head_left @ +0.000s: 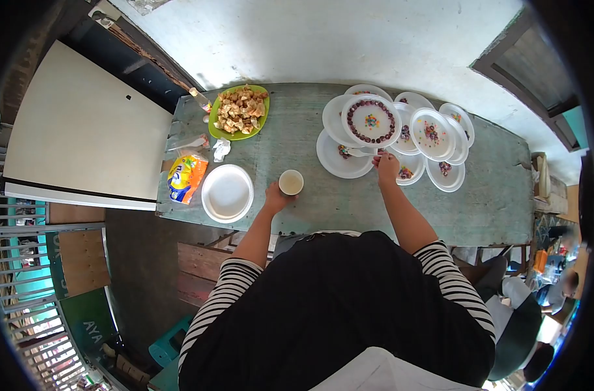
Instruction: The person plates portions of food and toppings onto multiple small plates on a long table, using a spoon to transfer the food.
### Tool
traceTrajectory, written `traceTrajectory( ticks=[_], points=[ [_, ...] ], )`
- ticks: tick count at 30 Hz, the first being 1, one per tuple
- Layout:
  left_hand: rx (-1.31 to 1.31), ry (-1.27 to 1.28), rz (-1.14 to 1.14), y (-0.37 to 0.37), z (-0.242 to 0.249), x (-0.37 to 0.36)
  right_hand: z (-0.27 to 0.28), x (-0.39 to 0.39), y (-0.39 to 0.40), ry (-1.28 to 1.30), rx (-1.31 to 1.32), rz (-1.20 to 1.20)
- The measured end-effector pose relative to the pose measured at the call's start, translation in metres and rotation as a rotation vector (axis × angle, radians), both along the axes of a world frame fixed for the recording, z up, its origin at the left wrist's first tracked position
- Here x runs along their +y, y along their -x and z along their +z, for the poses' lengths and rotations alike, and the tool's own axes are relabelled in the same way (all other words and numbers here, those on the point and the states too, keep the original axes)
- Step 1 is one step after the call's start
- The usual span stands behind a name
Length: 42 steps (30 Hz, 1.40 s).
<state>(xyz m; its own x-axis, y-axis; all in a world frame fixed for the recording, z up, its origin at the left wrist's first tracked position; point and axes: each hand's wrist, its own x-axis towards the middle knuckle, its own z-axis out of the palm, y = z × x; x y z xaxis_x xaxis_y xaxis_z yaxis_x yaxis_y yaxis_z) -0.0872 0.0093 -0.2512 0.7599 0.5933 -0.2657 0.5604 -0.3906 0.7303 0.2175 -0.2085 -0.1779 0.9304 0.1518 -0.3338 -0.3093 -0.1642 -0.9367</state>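
My left hand (pixel 278 198) is wrapped around a pale paper cup (pixel 291 182) standing near the front edge of the table; its inside looks light. Fingers pinched, my right hand (pixel 387 167) holds what looks like a white plastic spoon (pixel 362 152) just below a white plate (pixel 354 133). That plate carries a ring of dark red beads with a small cluster of colourful pieces in its middle. Under and around it lie several overlapping white plates, such as one at the lower left (pixel 336 166) and one on the right (pixel 431 118), holding small colourful pieces.
On the left of the green table (pixel 297 117) are an empty white plate or bowl (pixel 228 193), an orange and yellow packet (pixel 187 176), crumpled tissue (pixel 222 150), a bottle (pixel 200 100) and a green dish (pixel 266 122) of brown fried food. A white wall (pixel 297 45) borders the back.
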Motion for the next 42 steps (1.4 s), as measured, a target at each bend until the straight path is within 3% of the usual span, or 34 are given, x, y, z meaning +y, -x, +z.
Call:
traceTrajectory(
  ticks=[6,13,15,25,29,36,42],
  points=[
    [-0.030,-0.007,-0.003,0.002,-0.004,0.001,-0.005,-0.020,0.002,-0.077,-0.004,0.015],
    [-0.072,-0.018,0.020,0.003,0.013,-0.007,-0.010,-0.099,0.001,-0.186,0.144,-0.007],
    [-0.098,-0.020,0.090,0.002,0.022,-0.011,-0.016,-0.125,-0.007,-0.145,0.109,-0.049],
    [-0.106,0.077,0.024,-0.002,0.036,-0.009,-0.006,-0.187,-0.042,-0.015,-0.143,-0.273],
    [-0.102,0.060,0.065,0.001,0.023,-0.008,0.009,-0.186,-0.049,0.075,-0.272,-0.299],
    [-0.056,0.007,0.108,0.001,0.033,-0.012,0.034,-0.152,-0.077,-0.035,-0.284,-0.319],
    [-0.067,0.026,0.102,0.003,0.031,-0.012,0.056,-0.118,-0.111,0.121,-0.442,-0.304]
  ],
)
